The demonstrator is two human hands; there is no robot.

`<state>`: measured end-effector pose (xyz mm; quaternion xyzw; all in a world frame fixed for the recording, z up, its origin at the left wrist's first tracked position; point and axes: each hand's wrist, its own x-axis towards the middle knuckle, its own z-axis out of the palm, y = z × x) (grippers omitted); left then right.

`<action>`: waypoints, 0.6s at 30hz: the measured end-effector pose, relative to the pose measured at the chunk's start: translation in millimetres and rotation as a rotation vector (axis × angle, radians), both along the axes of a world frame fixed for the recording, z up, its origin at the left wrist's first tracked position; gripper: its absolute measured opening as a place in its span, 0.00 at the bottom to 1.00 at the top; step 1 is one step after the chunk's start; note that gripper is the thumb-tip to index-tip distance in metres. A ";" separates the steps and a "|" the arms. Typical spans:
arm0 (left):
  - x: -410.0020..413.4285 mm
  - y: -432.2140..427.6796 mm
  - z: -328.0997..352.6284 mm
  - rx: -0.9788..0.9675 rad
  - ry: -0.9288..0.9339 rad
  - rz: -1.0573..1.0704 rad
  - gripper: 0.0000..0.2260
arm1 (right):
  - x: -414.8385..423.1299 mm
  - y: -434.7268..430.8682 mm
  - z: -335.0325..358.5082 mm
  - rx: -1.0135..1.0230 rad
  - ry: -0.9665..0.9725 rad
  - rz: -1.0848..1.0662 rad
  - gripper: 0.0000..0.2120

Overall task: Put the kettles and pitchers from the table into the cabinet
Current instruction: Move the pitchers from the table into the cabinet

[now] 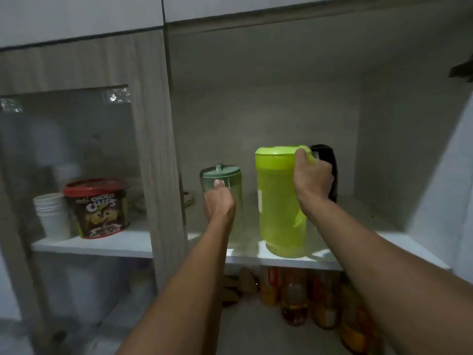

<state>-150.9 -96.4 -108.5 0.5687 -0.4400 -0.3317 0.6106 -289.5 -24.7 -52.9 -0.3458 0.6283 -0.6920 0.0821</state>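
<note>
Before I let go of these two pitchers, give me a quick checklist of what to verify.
1. Lime green pitcher base on the shelf: ok, though near the front edge.
2. Right hand gripping its handle side: ok.
3. Small green pitcher upright, lid on: ok.
4. Its base seated on the shelf: cannot tell, the left hand and forearm hide it.
5. Gap between the two pitchers: ok.
6. Clearance to the dark object behind the lime pitcher: cannot tell.
</note>
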 end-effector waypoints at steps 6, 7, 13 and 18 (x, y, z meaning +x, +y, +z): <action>14.0 -115.8 -18.1 0.130 -0.073 0.031 0.27 | 14.6 -130.5 -18.6 0.101 -0.011 0.112 0.28; 15.4 -133.1 -19.7 0.141 -0.056 0.037 0.29 | 15.8 -150.7 -19.2 0.114 -0.017 0.135 0.27; 8.0 -216.8 -26.4 0.036 0.016 0.008 0.19 | 21.1 -249.8 -21.0 0.124 0.015 0.277 0.33; 5.5 -263.5 -22.7 0.011 0.126 0.088 0.25 | 16.5 -313.6 -22.8 0.155 0.062 0.337 0.32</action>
